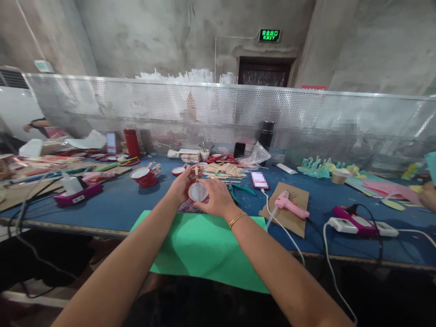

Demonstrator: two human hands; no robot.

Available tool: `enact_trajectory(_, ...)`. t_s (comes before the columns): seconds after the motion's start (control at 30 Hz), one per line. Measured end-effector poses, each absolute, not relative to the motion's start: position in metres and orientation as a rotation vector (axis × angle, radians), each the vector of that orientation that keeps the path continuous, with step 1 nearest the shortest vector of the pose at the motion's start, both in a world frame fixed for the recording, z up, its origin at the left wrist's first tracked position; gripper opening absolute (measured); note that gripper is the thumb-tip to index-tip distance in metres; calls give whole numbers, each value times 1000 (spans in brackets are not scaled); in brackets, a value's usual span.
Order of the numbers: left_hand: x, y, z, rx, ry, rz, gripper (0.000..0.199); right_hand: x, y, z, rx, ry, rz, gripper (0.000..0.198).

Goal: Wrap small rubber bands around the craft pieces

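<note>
Between my two hands is a small red cup (pixel 198 192) with a white inside, tilted so that its mouth faces me. My left hand (pixel 183 185) closes on its left side. A flat wooden stick (pixel 196 173) stands at the rim beside my left fingertips; I cannot tell if it is fixed there. My right hand (pixel 218 198) grips the cup from the right, thumb at the lower rim. Below the hands lies purple stringy material (pixel 191 207), partly hidden. A green sheet (pixel 204 247) hangs over the table's front edge beneath my forearms.
Loose wooden sticks (pixel 226 170) lie beyond my hands, with green-handled pliers (pixel 242 188) nearby. On the right, a pink glue gun (pixel 291 205) rests on cardboard (pixel 299 227), and cables run from a power strip (pixel 357 221). Another red cup (pixel 145 178) stands left. A perforated metal screen (pixel 163 113) borders the back.
</note>
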State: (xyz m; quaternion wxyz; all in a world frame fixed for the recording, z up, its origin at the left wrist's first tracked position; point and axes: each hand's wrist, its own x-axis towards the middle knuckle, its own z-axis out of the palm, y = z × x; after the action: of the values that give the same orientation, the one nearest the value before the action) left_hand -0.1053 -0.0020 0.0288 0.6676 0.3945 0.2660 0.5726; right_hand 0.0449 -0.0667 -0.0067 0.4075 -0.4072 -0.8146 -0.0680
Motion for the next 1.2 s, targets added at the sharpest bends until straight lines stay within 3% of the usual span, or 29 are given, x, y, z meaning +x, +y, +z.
enact_trajectory(0.37,-107,8,18,1012,750,1572,21,48,-68,-6,-1176,-2009,-220,73)
enact_trajectory(0.53,-111,13,14,1096,924,1659,35,51,-63,-8,-1270,-1924,-242,72)
enact_trajectory(0.93,-110,7,15,1568,1056,1681,45,54,-58,-13,-1357,-1887,-271,67)
enact_trajectory(1.07,-110,7,14,1594,1075,1747,41,55,-57,-14,-1351,-1882,-267,67)
enact_trajectory(1.2,-111,11,13,1530,1107,1801,22,56,-58,-13,-1341,-1882,-265,68)
